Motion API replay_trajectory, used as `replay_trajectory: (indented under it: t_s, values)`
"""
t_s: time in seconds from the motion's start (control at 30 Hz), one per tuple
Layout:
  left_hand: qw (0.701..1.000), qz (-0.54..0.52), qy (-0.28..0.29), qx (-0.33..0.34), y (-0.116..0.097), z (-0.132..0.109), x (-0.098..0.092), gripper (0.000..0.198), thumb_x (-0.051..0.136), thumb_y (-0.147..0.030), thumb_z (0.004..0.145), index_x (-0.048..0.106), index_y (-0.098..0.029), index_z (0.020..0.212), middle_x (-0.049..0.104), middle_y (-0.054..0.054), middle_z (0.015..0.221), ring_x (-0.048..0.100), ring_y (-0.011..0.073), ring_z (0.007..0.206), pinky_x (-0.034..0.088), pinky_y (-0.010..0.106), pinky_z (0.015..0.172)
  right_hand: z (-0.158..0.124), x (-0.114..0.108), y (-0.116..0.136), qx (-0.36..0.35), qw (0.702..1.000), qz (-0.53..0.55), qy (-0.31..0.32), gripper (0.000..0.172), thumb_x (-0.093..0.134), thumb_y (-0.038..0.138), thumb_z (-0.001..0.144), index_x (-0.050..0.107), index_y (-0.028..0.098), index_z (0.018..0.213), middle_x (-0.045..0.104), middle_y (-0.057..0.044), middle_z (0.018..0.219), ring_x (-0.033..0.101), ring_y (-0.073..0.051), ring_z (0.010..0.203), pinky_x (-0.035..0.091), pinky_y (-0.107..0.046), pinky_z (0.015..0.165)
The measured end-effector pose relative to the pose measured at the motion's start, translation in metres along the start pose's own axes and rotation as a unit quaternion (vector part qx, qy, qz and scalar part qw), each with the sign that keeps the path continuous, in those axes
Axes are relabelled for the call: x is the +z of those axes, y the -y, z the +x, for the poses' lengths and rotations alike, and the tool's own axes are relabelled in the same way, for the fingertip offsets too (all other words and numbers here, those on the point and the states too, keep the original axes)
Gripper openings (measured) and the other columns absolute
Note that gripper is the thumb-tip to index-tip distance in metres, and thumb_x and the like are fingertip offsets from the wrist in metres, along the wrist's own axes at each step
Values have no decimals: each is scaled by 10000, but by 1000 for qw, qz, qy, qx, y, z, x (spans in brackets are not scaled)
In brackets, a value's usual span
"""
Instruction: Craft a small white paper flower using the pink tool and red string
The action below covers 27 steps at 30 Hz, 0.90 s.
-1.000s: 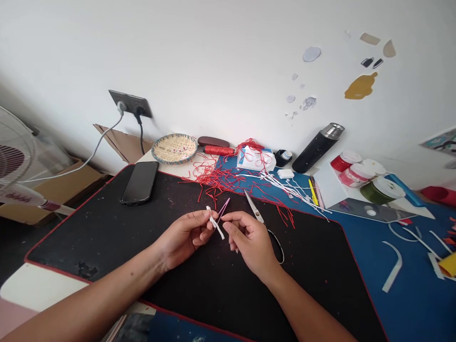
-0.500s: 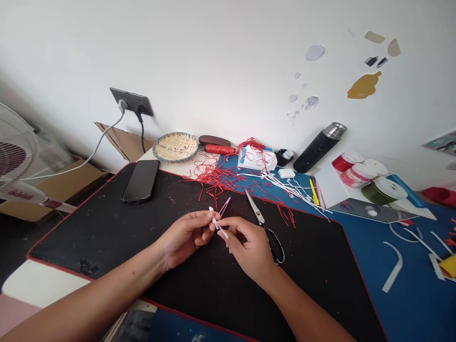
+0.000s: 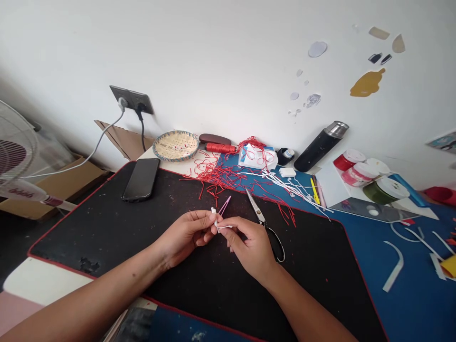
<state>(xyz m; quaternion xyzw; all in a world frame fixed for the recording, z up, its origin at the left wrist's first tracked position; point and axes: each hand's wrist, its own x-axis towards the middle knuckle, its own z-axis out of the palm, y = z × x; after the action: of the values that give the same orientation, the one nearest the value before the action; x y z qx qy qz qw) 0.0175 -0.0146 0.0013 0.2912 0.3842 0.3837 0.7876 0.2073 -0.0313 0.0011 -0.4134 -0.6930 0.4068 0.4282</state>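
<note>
A narrow white strip (image 3: pixel 213 211), perhaps paper or ribbon, is pinched between the thumb and fingers of my left hand (image 3: pixel 194 231). Its other end bends sideways into the fingertips of my right hand (image 3: pixel 249 244), which are closed on it. Both hands meet above the black mat (image 3: pixel 142 237). Just behind the fingertips are slim purple tweezers (image 3: pixel 224 205), partly hidden by the hands. Scissors (image 3: pixel 262 217) with black handles lie to the right, the blades pointing away and one handle loop beside my right wrist.
Red cord pieces (image 3: pixel 223 178) spread behind the mat, with white cords (image 3: pixel 281 183) to their right. A phone (image 3: pixel 141 180) lies on the mat's left. Along the back are a woven basket (image 3: pixel 176 146), a black flask (image 3: pixel 320 146) and paint jars (image 3: pixel 386 190). A fan (image 3: pixel 17 156) stands left.
My right fingertips have turned the strip's free end from slanting down toward me to lying more sideways. The left hand keeps its pinch and has barely moved.
</note>
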Motion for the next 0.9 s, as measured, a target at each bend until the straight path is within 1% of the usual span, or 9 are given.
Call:
replay_trajectory:
  t_s: [0.1,0.23,0.47,0.67,0.8,0.9]
  values:
    - [999,38,-10,18,-1,-2,1,377,913,-464,737,778,-115,783,637,25,666,438,76,525,241,201,463,0,0,0,23,1000,11,10,175,622,307,1015,775,232,971,743,-15,772,628,-136,551,518,-265,590]
    - [996,77,-19,33,-3,-3,1,391,910,-496,728,773,-133,777,659,22,672,461,84,538,274,211,485,1,0,0,49,998,21,16,195,611,326,1021,764,226,955,709,3,718,605,-123,531,480,-239,543]
    - [990,134,-24,42,-2,-3,1,421,888,-540,742,752,-143,711,679,26,681,487,98,559,322,218,496,0,0,1,49,999,3,17,180,610,315,1012,732,218,923,671,24,660,583,-118,517,473,-245,575]
    - [988,148,-22,43,-2,-4,2,447,882,-571,735,749,-147,698,684,24,673,497,103,551,347,222,498,-1,1,0,68,997,18,18,173,599,308,1006,702,211,908,633,39,625,574,-114,509,455,-234,545]
    - [987,149,-21,47,-1,-4,3,438,876,-567,747,755,-148,705,703,31,683,513,106,554,365,222,505,0,1,0,78,997,23,16,172,604,320,1003,706,202,930,647,33,640,580,-114,516,457,-232,540]
    - [987,149,-20,49,-1,-4,4,434,876,-565,748,761,-148,707,706,35,681,510,108,553,372,221,506,1,1,1,79,997,18,7,179,612,322,995,709,201,904,673,20,665,579,-117,525,461,-241,548]
